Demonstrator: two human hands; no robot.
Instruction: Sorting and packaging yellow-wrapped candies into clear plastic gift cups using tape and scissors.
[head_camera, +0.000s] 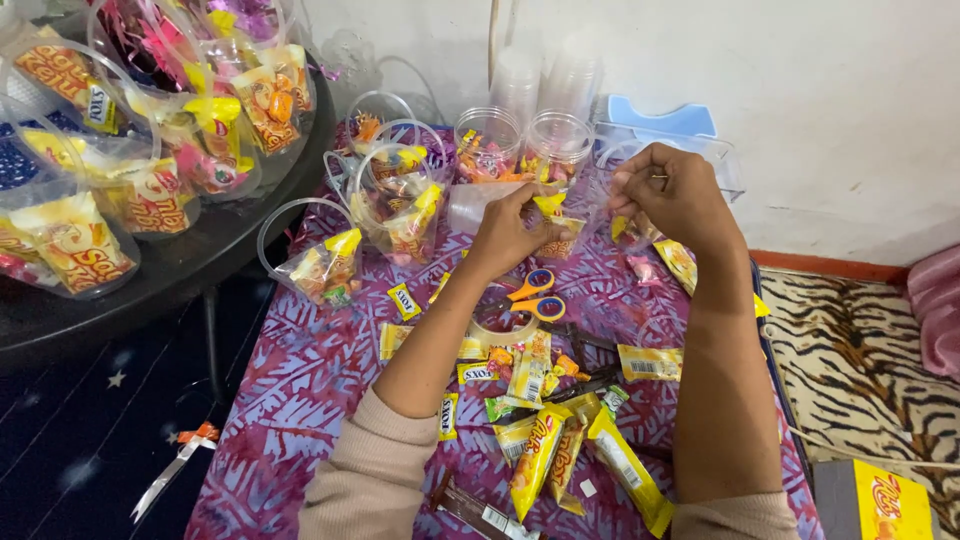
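Purple patterned cloth (320, 380) covers the low surface where the person works, and both bare hands are raised over its far end, close together but not touching. Their left hand (508, 232) is closed in a pinch on a small yellow snack packet (551, 206), thumb and fingertips holding its top corner, with a clear plastic bag (590, 225) sagging just below between the two hands. Their right hand (677, 195) is curled shut too, its fingers bunched around the upper edge of that clear bag; exactly what the fingertips pinch I cannot tell, since the plastic is see-through and the knuckles hide it. Directly under the left wrist lie scissors with orange handles (535, 296) beside a roll of clear tape (503, 329). Nearer to the person, between the forearms, loose yellow packets (540, 455) and small sweets lie scattered on the cloth, some overlapping. Beyond the hands stand two clear plastic cups (520, 145) part-filled with sweets, and behind them a stack of empty cups (545, 80) against the white wall. To the left, several filled clear cups with looped handles (395, 195) sit on the cloth, and more of them crowd a dark round table (180, 270). A yellow box (885, 500) rests at the lower right corner, beside a tiger-striped rug (860, 340).
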